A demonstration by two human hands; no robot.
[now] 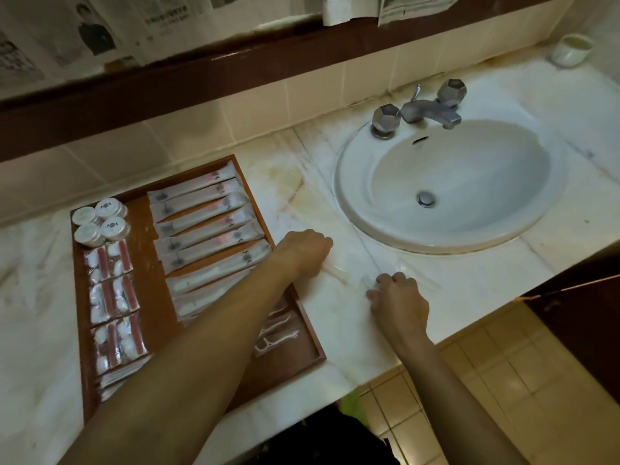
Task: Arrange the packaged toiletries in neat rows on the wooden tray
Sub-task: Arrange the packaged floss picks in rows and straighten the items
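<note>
A wooden tray (157, 297) lies on the marble counter at the left. It holds a row of long white sachets (204, 216), round white tubs (100, 221), red-and-white packets (112, 300) and clear floss-pick packets (278, 330). My left forearm crosses over the tray. My left hand (303, 251) is on the counter just past the tray's right rim, fingers curled down on one end of a faint clear packet (349, 273). My right hand (399, 300) pinches the packet's other end with curled fingers. The packet's contents are too faint to tell.
A white oval sink (355, 196) with a chrome tap (426, 110) takes up the counter's right half. A small white cup (570, 50) stands at the far right corner. The counter's front edge (453, 333) runs just behind my right wrist, with tiled floor below.
</note>
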